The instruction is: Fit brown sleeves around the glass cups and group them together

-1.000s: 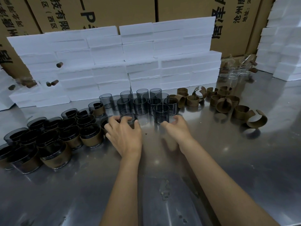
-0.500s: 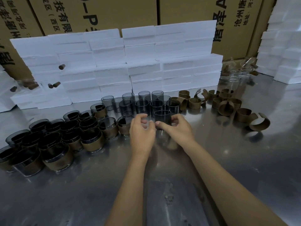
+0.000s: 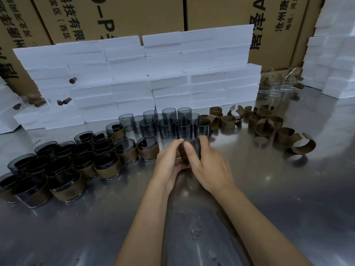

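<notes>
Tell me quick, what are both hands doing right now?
Left hand: gripping the glass cup.
Right hand: gripping the same cup.

Bare table [image 3: 269, 198] nearside; cups [image 3: 165, 125] block behind.

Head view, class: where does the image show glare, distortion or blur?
Head view: glare patches on the steel table; wide-angle bending tilts the brown cardboard cartons; the smoky glass cup between left hand and right hand looks blurred.
</notes>
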